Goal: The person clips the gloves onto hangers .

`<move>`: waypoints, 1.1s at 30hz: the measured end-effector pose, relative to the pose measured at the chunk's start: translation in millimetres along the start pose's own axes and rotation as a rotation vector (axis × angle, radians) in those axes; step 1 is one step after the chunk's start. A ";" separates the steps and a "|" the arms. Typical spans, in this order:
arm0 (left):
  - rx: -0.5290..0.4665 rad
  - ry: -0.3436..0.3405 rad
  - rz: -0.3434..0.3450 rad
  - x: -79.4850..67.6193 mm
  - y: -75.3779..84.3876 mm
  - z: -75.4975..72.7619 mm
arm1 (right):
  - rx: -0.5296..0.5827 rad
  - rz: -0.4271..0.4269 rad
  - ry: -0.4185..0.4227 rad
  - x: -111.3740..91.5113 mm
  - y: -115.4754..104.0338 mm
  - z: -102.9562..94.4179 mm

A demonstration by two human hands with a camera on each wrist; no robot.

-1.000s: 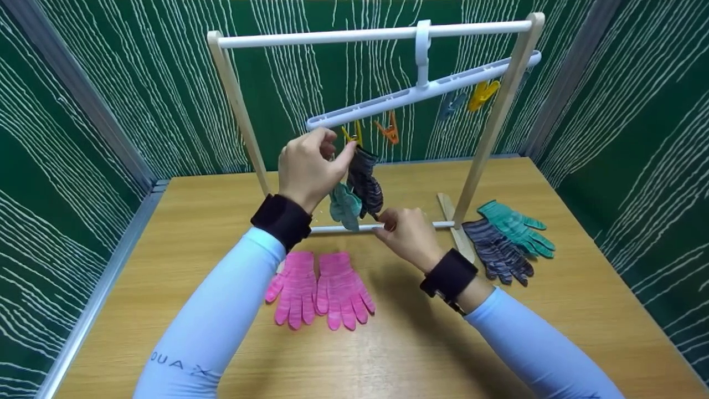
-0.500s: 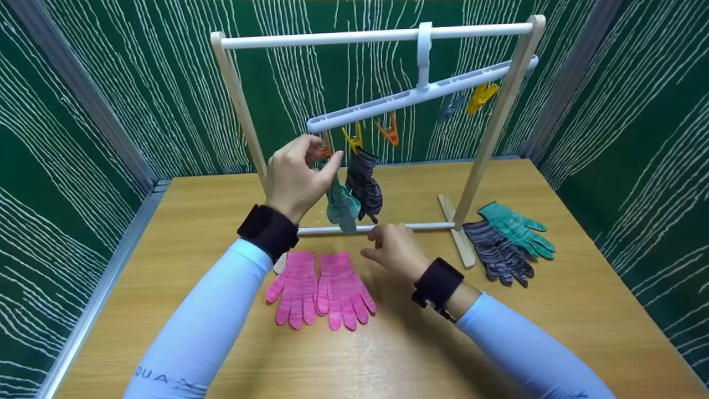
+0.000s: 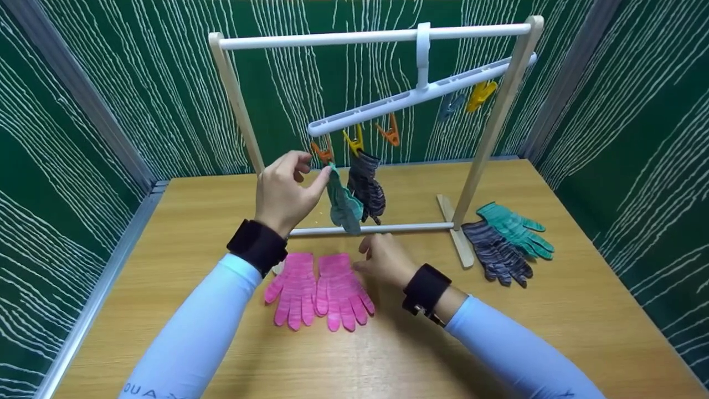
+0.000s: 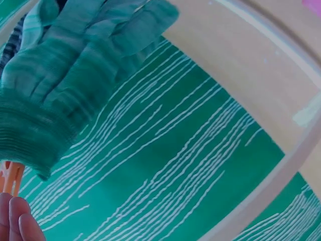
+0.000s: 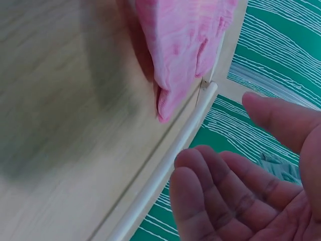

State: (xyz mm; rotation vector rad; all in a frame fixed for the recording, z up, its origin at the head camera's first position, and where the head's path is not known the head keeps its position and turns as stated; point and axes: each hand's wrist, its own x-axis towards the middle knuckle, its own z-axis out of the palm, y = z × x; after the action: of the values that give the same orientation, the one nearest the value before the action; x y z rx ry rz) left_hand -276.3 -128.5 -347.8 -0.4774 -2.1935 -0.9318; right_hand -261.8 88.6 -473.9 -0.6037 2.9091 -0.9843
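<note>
Beside the orange clothespin point(image 3: 323, 151) at the hanger's low end is my left hand point(image 3: 285, 191), fingers loosely bent and thumb tip right at the cuff of a green glove point(image 3: 344, 206). That glove hangs from the pin, its fingers drooping. A dark striped glove point(image 3: 365, 185) hangs by a yellow clothespin point(image 3: 353, 141) alongside. My right hand point(image 3: 386, 259) hovers at the right edge of a pair of pink gloves point(image 3: 339, 277) lying flat. In the right wrist view its fingers point(image 5: 228, 188) are relaxed, thumb apart, with nothing in them; a pink glove point(image 5: 173, 50) appears beyond.
The white hanger point(image 3: 388, 104) tilts down to the left from the rack's top bar point(image 3: 332, 39). Further along hang another orange clothespin point(image 3: 390, 133), a blue one point(image 3: 451, 106) and a yellow one point(image 3: 481, 96). Another green glove point(image 3: 509, 221) and dark striped glove point(image 3: 493, 252) lie by the rack's right foot.
My left hand has moved down and left from the clothespins, uncovering the orange one. My right hand has left the dark striped glove's fingertips and come down and left toward the pink gloves.
</note>
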 end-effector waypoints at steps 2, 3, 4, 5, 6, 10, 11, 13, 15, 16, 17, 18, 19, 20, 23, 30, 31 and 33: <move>0.002 -0.005 -0.007 -3.4 -2.1 -0.3 | -0.006 -0.001 -0.017 -0.4 -0.6 2.9; 0.002 -0.007 -0.009 -5.0 -3.2 -0.3 | -0.010 -0.003 -0.022 -0.6 -0.9 4.3; 0.002 -0.007 -0.011 -6.6 -4.4 -0.3 | -0.014 -0.004 -0.030 -0.8 -1.2 5.6; 0.001 -0.007 -0.013 -8.2 -5.7 -0.3 | -0.018 -0.005 -0.037 -0.8 -1.5 6.9; 0.001 -0.007 -0.014 -9.8 -7.0 -0.2 | -0.023 -0.004 -0.041 -0.8 -1.8 8.2; 0.006 -0.016 -0.018 -16.6 -12.6 0.1 | -0.040 0.007 -0.065 0.4 -1.5 12.9; 0.009 -0.021 -0.019 -18.3 -14.0 0.2 | -0.041 0.013 -0.076 1.0 -1.2 14.0; 0.014 -0.027 -0.022 -21.8 -16.7 0.2 | -0.042 0.031 -0.104 2.1 -0.5 16.2; 0.018 -0.030 -0.023 -24.8 -19.4 0.3 | -0.046 0.047 -0.136 3.6 0.3 18.6; 0.020 -0.031 -0.022 -26.0 -20.9 0.5 | -0.052 0.053 -0.149 4.4 0.7 19.8; 0.022 -0.033 -0.024 -27.5 -22.2 0.6 | -0.060 0.057 -0.161 5.2 0.9 21.0; 0.022 -0.036 -0.028 -29.1 -23.5 0.8 | -0.065 0.060 -0.167 5.8 1.2 22.4; 0.023 -0.040 -0.032 -30.8 -25.1 1.3 | -0.071 0.064 -0.172 6.3 1.3 23.5; 0.024 -0.046 -0.039 -32.7 -26.7 1.8 | -0.078 0.067 -0.178 6.8 1.4 24.5; 0.031 -0.069 -0.066 -39.0 -30.7 2.9 | -0.076 0.080 -0.197 8.4 1.8 26.3; 0.036 -0.094 -0.102 -48.7 -40.7 6.3 | -0.085 0.029 -0.188 19.9 21.1 39.7; 0.037 -0.097 -0.108 -49.7 -42.0 6.5 | -0.091 0.030 -0.186 20.3 20.9 40.2; 0.036 -0.105 -0.123 -52.1 -44.0 6.6 | -0.107 0.041 -0.193 26.8 30.7 49.6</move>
State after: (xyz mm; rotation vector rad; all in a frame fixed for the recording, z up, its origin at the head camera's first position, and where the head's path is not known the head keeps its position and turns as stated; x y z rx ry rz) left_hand -268.1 -156.5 -409.8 -0.3853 -2.3529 -0.9487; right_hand -290.9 72.4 -528.7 -0.6032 2.8037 -0.7262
